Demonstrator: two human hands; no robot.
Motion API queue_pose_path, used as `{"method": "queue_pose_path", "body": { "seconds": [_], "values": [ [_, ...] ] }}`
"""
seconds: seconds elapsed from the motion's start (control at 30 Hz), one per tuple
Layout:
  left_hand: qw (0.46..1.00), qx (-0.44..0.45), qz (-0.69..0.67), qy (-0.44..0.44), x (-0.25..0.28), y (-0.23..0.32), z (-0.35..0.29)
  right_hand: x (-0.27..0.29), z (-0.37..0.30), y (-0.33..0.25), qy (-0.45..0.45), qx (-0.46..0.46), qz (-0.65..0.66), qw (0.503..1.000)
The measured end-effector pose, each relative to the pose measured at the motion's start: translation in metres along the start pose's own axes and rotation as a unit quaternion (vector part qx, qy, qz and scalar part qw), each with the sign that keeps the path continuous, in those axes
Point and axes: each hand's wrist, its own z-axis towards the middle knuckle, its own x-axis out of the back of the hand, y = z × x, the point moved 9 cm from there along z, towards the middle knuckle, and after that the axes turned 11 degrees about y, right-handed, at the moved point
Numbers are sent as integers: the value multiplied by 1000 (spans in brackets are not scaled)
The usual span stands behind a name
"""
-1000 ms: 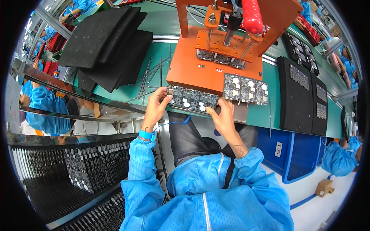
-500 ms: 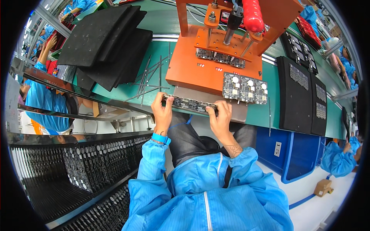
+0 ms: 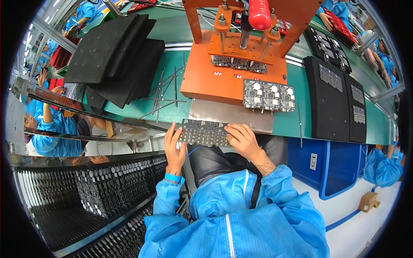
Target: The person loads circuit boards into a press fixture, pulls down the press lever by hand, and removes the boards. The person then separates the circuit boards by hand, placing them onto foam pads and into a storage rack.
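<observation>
Dark circuit panel [image 3: 205, 133] is gripped at both ends by the left hand [image 3: 174, 146] and right hand [image 3: 242, 139], at the bench's near edge, off the orange press fixture [image 3: 215, 79]. Another populated panel [image 3: 269, 95] rests there, seemingly awaiting handling.

Orange press fixture [image 3: 223, 79], green bench [image 3: 172, 109], seemingly dark-grey circuit panel [image 3: 204, 134]

Head view | left hand [image 3: 174, 148] and right hand [image 3: 243, 139] grip opposite ends of a dark circuit-board panel [image 3: 204, 134] at the near edge of the green bench [image 3: 301, 122] | grey metal plate [image 3: 232, 116] just behind | orange press fixture [image 3: 215, 79] beyond, second populated panel [image 3: 269, 94] on its front right corner | black foam trays [image 3: 114, 64] stacked left | rack of boards [image 3: 103, 189] lower left
</observation>
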Motion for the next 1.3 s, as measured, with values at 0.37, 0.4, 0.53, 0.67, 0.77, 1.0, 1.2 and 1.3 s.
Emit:
{"method": "queue_pose_path", "body": {
  "seconds": [0.37,0.4,0.53,0.67,0.77,1.0,1.2,1.3],
  "values": [
    [997,-49,50,-20,-40,31,51,55,-73,38,245,-632,544,494],
    [998,-39,18,-38,-39,20,56,63,-85,37,237,-630,578,462],
    [991,-80,18,-110,-33,15,70,100,-140,43,217,-592,622,463],
    [990,-101,76,-64,-31,32,65,160,-153,72,289,-616,546,489],
    [963,-190,90,-167,-69,79,23,220,-120,105,263,-587,417,643],
    [923,-222,232,-215,-88,55,1,360,-52,191,162,-284,-269,906],
    [970,-183,136,-85,-42,25,38,339,-97,247,-146,-222,-384,884],
    [971,-186,104,-113,-36,29,55,366,-111,230,-1,-348,-336,875]
  ]
}}
